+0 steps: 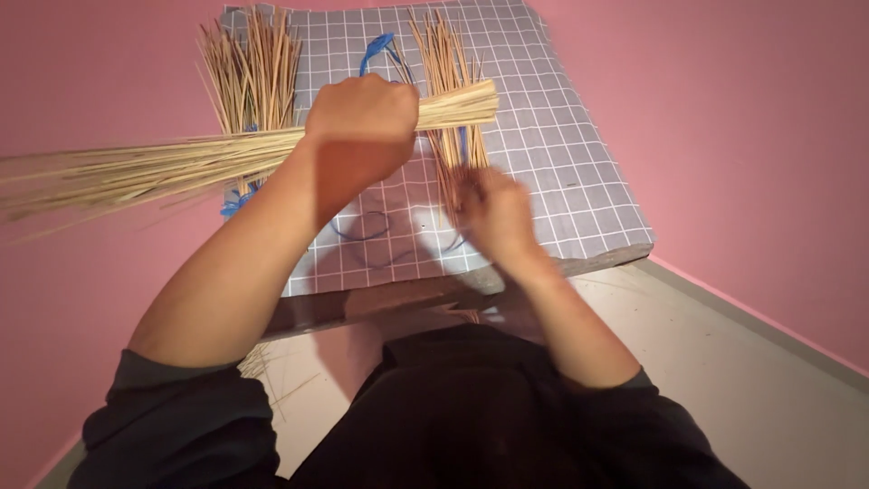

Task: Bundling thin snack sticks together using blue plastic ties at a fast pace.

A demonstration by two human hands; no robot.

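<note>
- The held bundle of thin straw-coloured sticks (136, 167) begins at the far left of the view, its loose tips fanned out and blurred. Its long axis runs nearly level, left to right, rising slightly toward its cut end on the right.
- Behind it, a second bundle (251, 77) lies on the grey checked cushion (561, 154), its long axis pointing away from the person — almost at right angles to the held one. A blue tie (237, 201) shows at its near end.
- The left hand (362, 122) is closed in a full fist round the held bundle, close to the trimmed end, which sticks out just past the knuckles. It carries the bundle above the cushion, not resting on it.
- A loose blue string (367, 231) lies in a loop on the cushion below the fist, between the two hands.
- A third bundle (448, 100) lies lengthwise on the cushion just right of the fist, passing under the held sticks, with a blue band (376, 45) near its far end.
- The right hand (493, 213) sits at the near end of that third bundle and is the nearer hand to it. It is motion-blurred; the fingers look curled around or against the stick ends, but I cannot tell whether they actually grip.
</note>
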